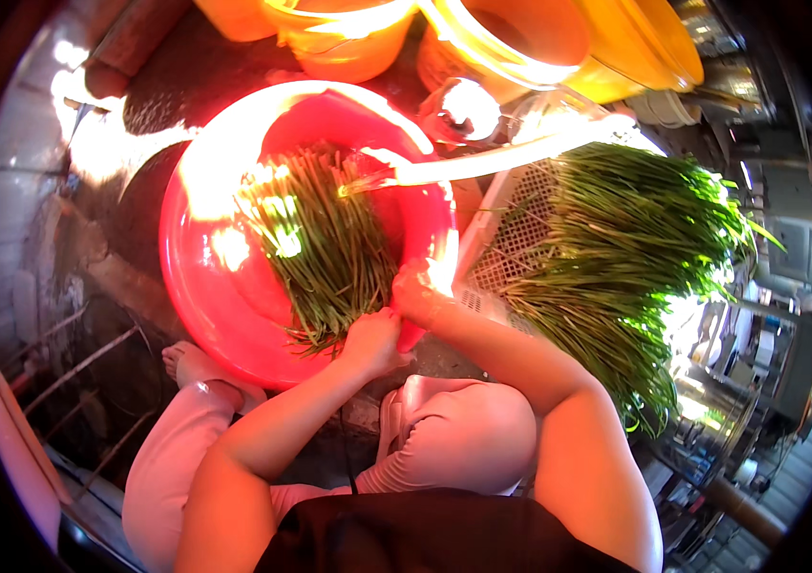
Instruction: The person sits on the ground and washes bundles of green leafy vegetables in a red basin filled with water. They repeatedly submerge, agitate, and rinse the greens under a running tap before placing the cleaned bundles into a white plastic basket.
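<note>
A large red plastic basin stands before me, holding a thick bundle of long green stalks, likely garlic chives. Around the lower right ends of the bundle, my left hand is curled at the basin's near side. My right hand is bent over close by, at the basin's right inner wall. The fingers of both hands are mostly hidden and glare washes over them, so what they grip does not show. A pale hose reaches over the rim, its end above the stalks.
To the right, a white perforated plastic crate bears a large heap of more green stalks. Several yellow buckets line the far side. A metal rack is at the left. My knee is close to the basin.
</note>
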Demonstrator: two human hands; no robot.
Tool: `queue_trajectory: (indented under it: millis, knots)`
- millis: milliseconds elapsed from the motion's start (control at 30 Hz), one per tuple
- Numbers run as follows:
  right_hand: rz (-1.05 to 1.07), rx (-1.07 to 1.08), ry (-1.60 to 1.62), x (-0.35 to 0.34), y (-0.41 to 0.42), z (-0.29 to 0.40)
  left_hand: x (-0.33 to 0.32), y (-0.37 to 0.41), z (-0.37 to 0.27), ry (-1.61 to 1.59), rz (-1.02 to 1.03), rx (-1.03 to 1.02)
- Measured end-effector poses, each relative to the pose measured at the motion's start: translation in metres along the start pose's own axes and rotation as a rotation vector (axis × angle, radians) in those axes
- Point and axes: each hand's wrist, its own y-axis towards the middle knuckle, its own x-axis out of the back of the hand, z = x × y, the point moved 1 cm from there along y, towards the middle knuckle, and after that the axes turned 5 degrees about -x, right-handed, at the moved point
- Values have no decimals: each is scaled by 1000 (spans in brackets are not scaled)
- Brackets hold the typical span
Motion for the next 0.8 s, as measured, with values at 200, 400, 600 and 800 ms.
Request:
queue_trajectory:
  millis: [200,400,600,800]
  knots:
    - [174,-23,435,39,-21,-2,-25,-6,-8,216,122,96]
    - [-200,-104,872,69,-60,-42,-21,-19,-20,241,7,-22]
    - [-534,-1018,883,-29,-101,-143,-28,-13,-29,258,-36,-21]
    - [80,-1143,713,-65,-65,-185,-25,-3,-25,206,-22,-37]
